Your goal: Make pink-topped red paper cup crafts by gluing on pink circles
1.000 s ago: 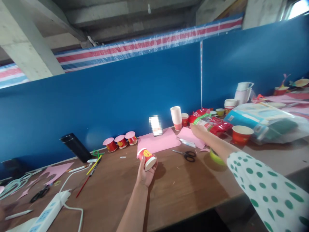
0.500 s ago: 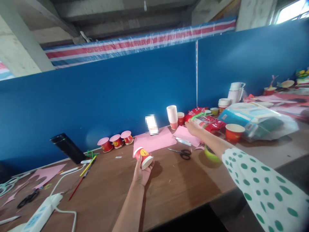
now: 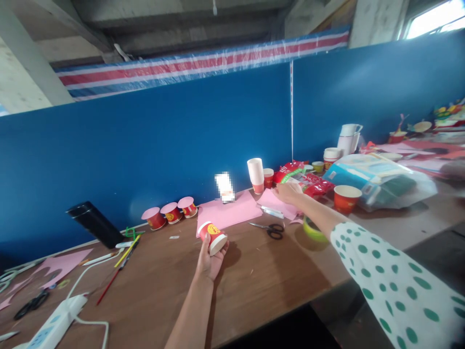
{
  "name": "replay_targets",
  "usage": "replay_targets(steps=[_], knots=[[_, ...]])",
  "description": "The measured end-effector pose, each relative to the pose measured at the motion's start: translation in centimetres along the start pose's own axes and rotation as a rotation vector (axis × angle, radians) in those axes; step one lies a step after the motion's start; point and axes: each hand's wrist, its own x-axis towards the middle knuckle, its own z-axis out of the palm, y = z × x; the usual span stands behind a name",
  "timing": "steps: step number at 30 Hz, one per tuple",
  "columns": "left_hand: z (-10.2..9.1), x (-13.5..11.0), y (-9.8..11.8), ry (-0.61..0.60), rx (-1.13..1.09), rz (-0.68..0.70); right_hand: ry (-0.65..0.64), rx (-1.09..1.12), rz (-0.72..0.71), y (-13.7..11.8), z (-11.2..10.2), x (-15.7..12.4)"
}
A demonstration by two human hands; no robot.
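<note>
Daylight is blown out at the window [image 3: 432, 22], top right. The tabletop [image 3: 261, 291] is evenly lit; a soft shadow is thrown right of the left hand [image 3: 209, 256] and its paper cup [image 3: 212, 237]. Lines are bent at the edges; the dotted sleeve [image 3: 392, 281] is softened.

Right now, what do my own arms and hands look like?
Both hands are bare, without gloves. The left hand is on a forearm with no sleeve in view. The right hand comes out of a loose white fabric sleeve with green polka dots.

Red paper cup [image 3: 211, 236] tilted sideways in the left hand [image 3: 209, 259]
</note>
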Motion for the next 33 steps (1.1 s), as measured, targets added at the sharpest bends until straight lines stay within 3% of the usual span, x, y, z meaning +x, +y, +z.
replay_targets(steps=[9, 19, 25, 33], knots=[[0.1, 0.0, 0.0, 0.01, 0.022, 0.003, 0.014, -0.02, -0.052, 0.3, -0.6, 0.0], [0.0, 0.2, -0.1, 0.005, 0.013, 0.003, 0.063, -0.07, -0.018, 0.4, 0.0, 0.5], [0.0, 0.1, 0.0, 0.005, 0.013, -0.005, 0.034, -0.059, -0.087, 0.8, 0.4, 0.3], [0.4, -0.1, -0.3, -0.008, 0.129, 0.084, -0.011, -0.034, -0.182, -2.3, 1.4, -2.0]])
